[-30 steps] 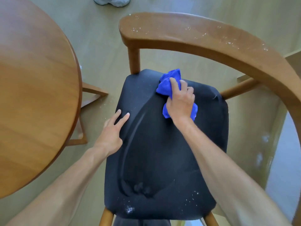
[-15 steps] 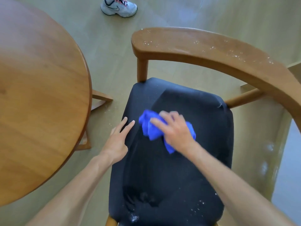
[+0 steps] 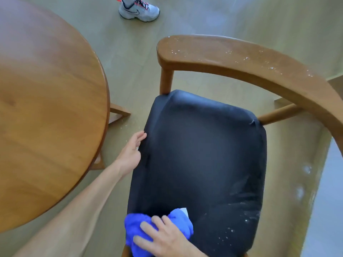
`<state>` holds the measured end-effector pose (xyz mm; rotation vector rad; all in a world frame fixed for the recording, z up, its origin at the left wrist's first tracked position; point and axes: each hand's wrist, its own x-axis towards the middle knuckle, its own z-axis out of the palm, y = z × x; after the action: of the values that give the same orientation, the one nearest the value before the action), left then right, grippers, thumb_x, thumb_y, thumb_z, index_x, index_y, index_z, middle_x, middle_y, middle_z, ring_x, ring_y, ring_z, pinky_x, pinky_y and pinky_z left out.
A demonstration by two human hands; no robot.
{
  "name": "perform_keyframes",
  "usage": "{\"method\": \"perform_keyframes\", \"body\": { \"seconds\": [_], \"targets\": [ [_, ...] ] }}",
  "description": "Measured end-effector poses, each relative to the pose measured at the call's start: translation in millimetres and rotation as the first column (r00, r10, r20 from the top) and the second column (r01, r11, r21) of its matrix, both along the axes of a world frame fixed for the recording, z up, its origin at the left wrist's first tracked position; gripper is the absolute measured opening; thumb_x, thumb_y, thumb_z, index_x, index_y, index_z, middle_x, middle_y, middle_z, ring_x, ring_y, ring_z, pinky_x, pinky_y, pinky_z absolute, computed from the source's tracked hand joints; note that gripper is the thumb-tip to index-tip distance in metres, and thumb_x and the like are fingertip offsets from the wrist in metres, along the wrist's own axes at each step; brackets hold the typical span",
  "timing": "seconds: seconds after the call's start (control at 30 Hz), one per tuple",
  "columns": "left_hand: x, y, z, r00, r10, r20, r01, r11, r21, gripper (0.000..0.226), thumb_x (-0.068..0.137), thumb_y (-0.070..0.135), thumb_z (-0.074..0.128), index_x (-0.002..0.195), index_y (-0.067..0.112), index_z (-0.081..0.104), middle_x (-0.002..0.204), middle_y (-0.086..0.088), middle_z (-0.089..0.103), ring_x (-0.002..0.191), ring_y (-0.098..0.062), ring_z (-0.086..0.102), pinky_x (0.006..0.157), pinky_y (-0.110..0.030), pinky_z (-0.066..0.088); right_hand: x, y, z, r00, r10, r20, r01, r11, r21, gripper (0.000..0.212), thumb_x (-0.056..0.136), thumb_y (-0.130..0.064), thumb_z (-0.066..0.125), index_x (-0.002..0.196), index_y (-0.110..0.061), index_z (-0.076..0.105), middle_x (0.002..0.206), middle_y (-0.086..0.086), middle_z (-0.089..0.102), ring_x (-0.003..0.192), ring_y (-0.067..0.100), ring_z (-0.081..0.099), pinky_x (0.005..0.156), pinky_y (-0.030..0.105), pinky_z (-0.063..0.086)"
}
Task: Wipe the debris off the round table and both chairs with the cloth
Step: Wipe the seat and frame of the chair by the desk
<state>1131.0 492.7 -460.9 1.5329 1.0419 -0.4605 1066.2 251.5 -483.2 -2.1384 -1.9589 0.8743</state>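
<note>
A wooden chair with a black padded seat [image 3: 200, 156] fills the middle of the view. My right hand [image 3: 165, 238] presses a bunched blue cloth [image 3: 135, 227] onto the seat's near left corner. My left hand [image 3: 131, 153] rests flat against the seat's left edge, fingers apart and holding nothing. White crumbs [image 3: 233, 230] speckle the seat's near right corner. More white specks lie along the curved wooden backrest [image 3: 246, 58]. The round wooden table [image 3: 46, 112] is on the left, close to the chair.
Another person's grey sneaker [image 3: 139, 10] stands on the pale floor at the top. A table leg [image 3: 118, 110] juts out between table and chair, with some crumbs on the floor beside it. White smears mark the floor at the right [image 3: 304, 180].
My right hand has dragged the cloth from the far side of the seat down to its near left corner. My left hand slid off the cushion top to the left edge.
</note>
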Motion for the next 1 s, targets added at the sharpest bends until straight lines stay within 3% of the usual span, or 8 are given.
{"method": "perform_keyframes", "body": {
  "seconds": [0.1, 0.2, 0.37, 0.47, 0.63, 0.8, 0.9, 1.0],
  "targets": [
    [-4, -11, 1, 0.998, -0.057, -0.009, 0.057, 0.997, 0.046, 0.087, 0.082, -0.023, 0.021, 0.151, 0.029, 0.025, 0.156, 0.016, 0.027, 0.146, -0.007, 0.019, 0.120, -0.037, 0.017, 39, -9, 5, 0.987, 0.162, -0.009, -0.163, 0.984, -0.077, 0.016, 0.096, -0.041, 0.044, 0.090, -0.037, 0.058, 0.083, -0.015, 0.054, 0.065, 0.006, 0.045, 0.055, 0.020, 0.035],
    [-5, -20, -1, 0.990, -0.138, -0.026, 0.140, 0.978, 0.152, 0.088, 0.079, -0.020, 0.027, 0.152, 0.029, 0.022, 0.158, 0.008, 0.025, 0.146, -0.012, 0.020, 0.113, -0.021, 0.015, 132, 8, -13, 0.963, 0.099, 0.250, -0.172, 0.941, 0.291, 0.045, 0.077, -0.008, 0.041, 0.116, -0.028, 0.049, 0.114, 0.001, 0.055, 0.080, 0.026, 0.047, 0.063, 0.033, 0.038],
    [-4, -30, 5, 0.968, -0.245, -0.046, 0.249, 0.938, 0.241, 0.082, 0.085, -0.016, 0.034, 0.154, 0.025, 0.016, 0.161, 0.011, 0.012, 0.148, -0.011, 0.012, 0.114, -0.022, 0.011, 272, 31, -19, 0.682, -0.651, 0.332, 0.552, 0.757, 0.351, 0.064, 0.062, 0.001, 0.056, 0.121, -0.025, 0.052, 0.115, 0.008, 0.061, 0.079, 0.034, 0.054, 0.058, 0.039, 0.046],
    [-2, -29, 2, 0.945, -0.323, -0.060, 0.327, 0.914, 0.241, 0.082, 0.084, -0.013, 0.035, 0.155, 0.023, 0.014, 0.162, 0.012, 0.005, 0.148, -0.007, 0.006, 0.112, -0.019, 0.007, 243, 36, -15, 0.500, -0.816, 0.291, 0.715, 0.579, 0.392, 0.059, 0.062, 0.000, 0.057, 0.118, -0.021, 0.055, 0.110, 0.011, 0.061, 0.073, 0.034, 0.051, 0.057, 0.040, 0.046],
    [5, -38, -1, 0.891, -0.422, -0.167, 0.453, 0.828, 0.330, 0.076, 0.091, 0.010, 0.050, 0.154, 0.029, 0.011, 0.163, 0.004, -0.005, 0.149, -0.018, 0.001, 0.118, -0.037, 0.016, 47, -45, -14, 0.916, -0.392, 0.090, 0.353, 0.891, 0.286, 0.040, 0.076, -0.003, 0.047, 0.108, -0.024, 0.057, 0.101, 0.006, 0.056, 0.072, 0.027, 0.045, 0.058, 0.035, 0.041],
    [23, -85, -3, 0.570, -0.727, -0.382, 0.791, 0.360, 0.495, 0.110, 0.081, 0.057, 0.064, 0.149, 0.038, -0.020, 0.156, -0.003, -0.030, 0.145, -0.032, -0.023, 0.113, -0.061, 0.020, 95, -101, -8, 0.977, -0.084, 0.196, 0.045, 0.979, 0.196, 0.065, 0.053, -0.004, 0.058, 0.111, -0.030, 0.050, 0.110, 0.000, 0.054, 0.080, 0.024, 0.047, 0.064, 0.032, 0.041],
    [28, -99, -12, 0.479, -0.747, -0.461, 0.856, 0.280, 0.435, 0.126, 0.073, 0.065, 0.068, 0.137, 0.034, -0.036, 0.151, -0.009, -0.040, 0.142, -0.038, -0.029, 0.111, -0.065, 0.017, 186, -96, -19, 0.843, -0.463, 0.273, 0.385, 0.875, 0.295, 0.076, 0.047, -0.001, 0.057, 0.118, -0.028, 0.050, 0.119, 0.003, 0.048, 0.080, 0.030, 0.051, 0.061, 0.035, 0.044],
    [27, -103, -16, 0.448, -0.739, -0.503, 0.868, 0.225, 0.443, 0.129, 0.071, 0.067, 0.069, 0.138, 0.032, -0.035, 0.149, -0.013, -0.042, 0.140, -0.042, -0.030, 0.110, -0.066, 0.018, 261, -85, -19, 0.487, -0.844, 0.226, 0.773, 0.537, 0.337, 0.063, 0.068, 0.003, 0.053, 0.126, -0.023, 0.050, 0.121, 0.012, 0.052, 0.089, 0.039, 0.052, 0.075, 0.044, 0.049]
  ]
}}
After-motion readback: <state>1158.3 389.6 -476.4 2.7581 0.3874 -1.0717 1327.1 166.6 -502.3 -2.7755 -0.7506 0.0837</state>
